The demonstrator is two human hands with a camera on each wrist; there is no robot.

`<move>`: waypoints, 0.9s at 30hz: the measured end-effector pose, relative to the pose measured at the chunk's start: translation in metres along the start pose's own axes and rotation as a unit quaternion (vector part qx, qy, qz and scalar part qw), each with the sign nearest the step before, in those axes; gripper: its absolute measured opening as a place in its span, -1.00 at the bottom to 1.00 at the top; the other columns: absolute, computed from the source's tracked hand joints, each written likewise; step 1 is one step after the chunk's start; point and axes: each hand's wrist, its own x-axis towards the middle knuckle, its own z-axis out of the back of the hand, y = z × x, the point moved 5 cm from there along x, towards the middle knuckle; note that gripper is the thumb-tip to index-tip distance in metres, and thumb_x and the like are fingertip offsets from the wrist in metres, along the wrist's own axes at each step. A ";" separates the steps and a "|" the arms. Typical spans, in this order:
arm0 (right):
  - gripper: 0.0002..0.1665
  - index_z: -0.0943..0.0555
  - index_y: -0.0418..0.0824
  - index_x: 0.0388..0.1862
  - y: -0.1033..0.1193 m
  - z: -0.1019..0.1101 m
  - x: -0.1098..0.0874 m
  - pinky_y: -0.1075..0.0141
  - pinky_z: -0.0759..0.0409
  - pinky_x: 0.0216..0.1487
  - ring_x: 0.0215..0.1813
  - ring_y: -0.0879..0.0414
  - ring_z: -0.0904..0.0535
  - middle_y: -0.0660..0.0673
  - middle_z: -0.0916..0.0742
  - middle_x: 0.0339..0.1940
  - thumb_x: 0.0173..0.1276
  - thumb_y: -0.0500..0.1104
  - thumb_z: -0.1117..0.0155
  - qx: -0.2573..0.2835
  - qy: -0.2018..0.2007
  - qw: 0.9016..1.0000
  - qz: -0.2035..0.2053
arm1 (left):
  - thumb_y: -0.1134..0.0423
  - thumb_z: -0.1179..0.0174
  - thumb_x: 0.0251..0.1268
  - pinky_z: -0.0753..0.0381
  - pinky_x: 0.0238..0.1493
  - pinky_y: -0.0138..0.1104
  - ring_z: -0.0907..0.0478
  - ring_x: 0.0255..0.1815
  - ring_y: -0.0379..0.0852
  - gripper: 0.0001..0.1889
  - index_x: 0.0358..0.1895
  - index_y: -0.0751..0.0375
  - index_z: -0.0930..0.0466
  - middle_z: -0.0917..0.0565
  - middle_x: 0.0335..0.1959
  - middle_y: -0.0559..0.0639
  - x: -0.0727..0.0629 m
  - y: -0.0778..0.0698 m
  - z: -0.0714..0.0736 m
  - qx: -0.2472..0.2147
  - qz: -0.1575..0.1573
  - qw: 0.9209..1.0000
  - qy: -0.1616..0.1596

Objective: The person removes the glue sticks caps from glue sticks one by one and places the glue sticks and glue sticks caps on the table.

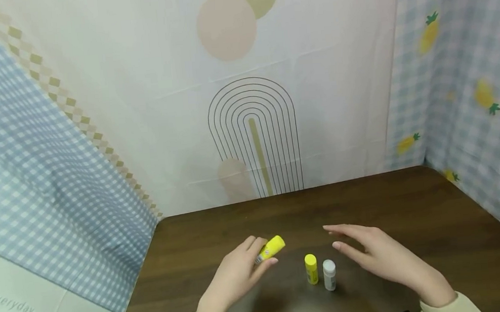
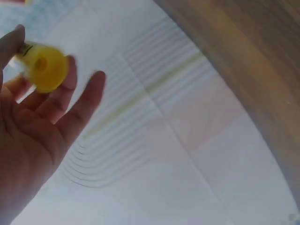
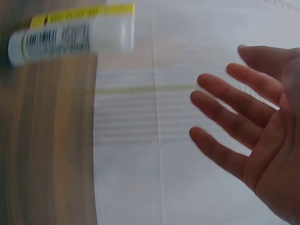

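One-handed, pinches a tilted yellow glue stick (image 1: 273, 246) in left fingers (image 1: 250, 245) above the surface (image 1: 188, 260), near an upright yellow tube (image 1: 311, 270) and an upright white tube (image 1: 329, 276), with right fingers (image 1: 352, 230) loosely parted and empty; seems mid-carry, likely calling next for steady lowering.

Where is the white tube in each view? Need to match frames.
Head: white tube low, right of centre, standing just right of the upright yellow tube.
Left wrist: not in it.
Right wrist: upper left, sideways in frame, overlapping a yellow tube.
Shared landmark: lined arch print, in all three.
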 end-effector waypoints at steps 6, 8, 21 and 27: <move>-0.49 -0.50 0.14 0.39 0.025 -0.005 0.006 0.16 -0.65 0.08 0.22 0.21 -0.59 0.17 -0.62 0.28 0.50 0.00 -0.25 0.046 -0.010 0.997 0.058 | -0.03 -0.40 0.24 -0.47 -0.38 -0.47 -0.42 -0.36 -0.31 -0.65 -0.03 0.05 -0.59 -0.55 -0.23 -0.23 0.006 -0.029 0.016 0.042 -0.083 0.993 -0.073; -0.44 -0.47 0.13 0.42 0.033 -0.009 0.006 0.16 -0.65 0.07 0.23 0.19 -0.59 0.13 -0.61 0.30 0.48 -0.04 -0.28 0.058 -0.013 0.995 0.080 | -0.02 -0.43 0.20 -0.48 -0.35 -0.46 -0.44 -0.34 -0.29 -0.63 -0.04 0.07 -0.61 -0.57 -0.24 -0.22 0.005 -0.037 0.017 0.051 -0.108 0.989 -0.092; -0.73 -0.51 0.05 0.11 0.055 -0.038 -0.006 0.41 -0.61 -0.42 -0.23 0.32 -0.61 0.17 -0.71 -0.20 0.49 -0.12 -0.26 0.176 0.029 0.978 0.105 | -0.09 -0.29 0.33 -0.33 -0.32 -0.54 -0.42 -0.32 -0.32 -0.67 -0.05 0.05 -0.61 -0.58 -0.26 -0.25 -0.008 -0.068 0.002 0.079 -0.154 0.982 -0.078; -0.69 -0.51 0.04 0.08 0.059 -0.039 -0.013 0.44 -0.55 -0.46 -0.30 0.35 -0.53 0.22 -0.66 -0.25 0.45 -0.23 -0.28 0.201 0.016 0.971 0.126 | -0.13 -0.22 0.38 -0.36 -0.33 -0.55 -0.43 -0.36 -0.32 -0.66 -0.10 0.06 -0.61 -0.60 -0.30 -0.25 -0.011 -0.075 0.005 0.079 -0.158 0.981 -0.086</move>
